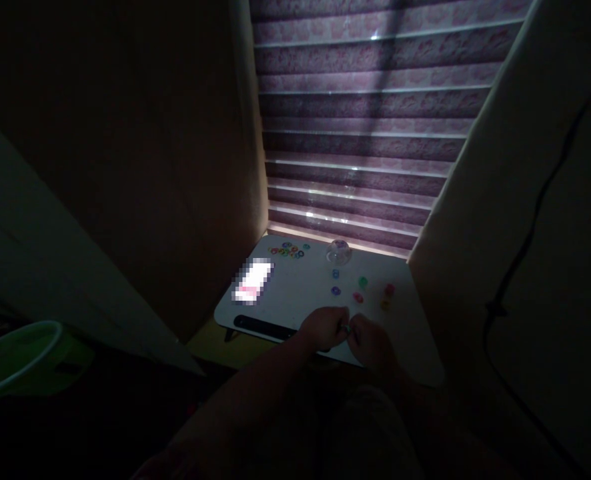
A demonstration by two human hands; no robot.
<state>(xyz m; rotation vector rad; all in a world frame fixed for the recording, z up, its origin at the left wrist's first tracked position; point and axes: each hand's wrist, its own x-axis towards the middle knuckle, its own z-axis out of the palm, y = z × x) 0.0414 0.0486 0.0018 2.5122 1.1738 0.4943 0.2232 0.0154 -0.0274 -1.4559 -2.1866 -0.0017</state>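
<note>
Close together over the front edge of a small white table [315,300], my left hand [327,327] and my right hand [370,341] are both closed. Pinched between their fingertips is a small greenish band [347,328], mostly hidden. Just beyond the hands lie loose coloured bands, among them a purple one [336,291], a blue one [336,273], a green one [363,282] and a pink one [358,297]. Farther right are a red one [389,289] and a yellow one [385,305]. Behind them stands a clear, rounded container [339,253].
A pile of coloured bands [286,251] lies at the table's back left. Nearer is a bright, blurred-out phone [253,281]. A dark slot [263,327] runs along the front edge. Pleated blinds [365,120] hang behind; a green tub [30,360] stands at left. Light is dim.
</note>
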